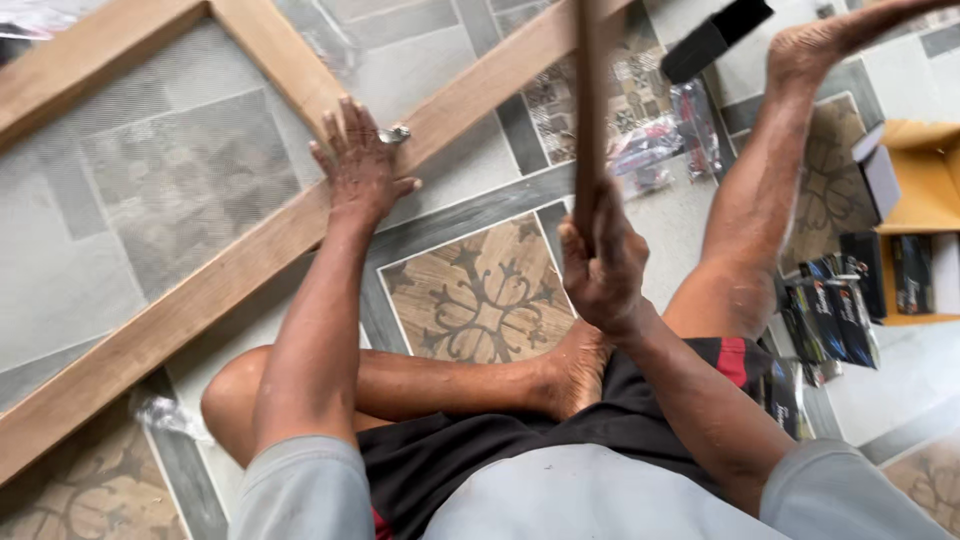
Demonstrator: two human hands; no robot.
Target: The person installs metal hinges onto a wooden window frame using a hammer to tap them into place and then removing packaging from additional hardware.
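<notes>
Hammer [715,38] head blurs at the far edge; your right hand [603,265] grips its handle, left hand [362,165] lies flat, open, on the wooden frame [200,290].

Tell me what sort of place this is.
Probably a home floor used as a makeshift carpentry spot. The person sits on patterned floor tiles, left hand pressing a wooden frame, right hand gripping a hammer by its handle. An open cardboard box and small dark packets lie beside them.
</notes>
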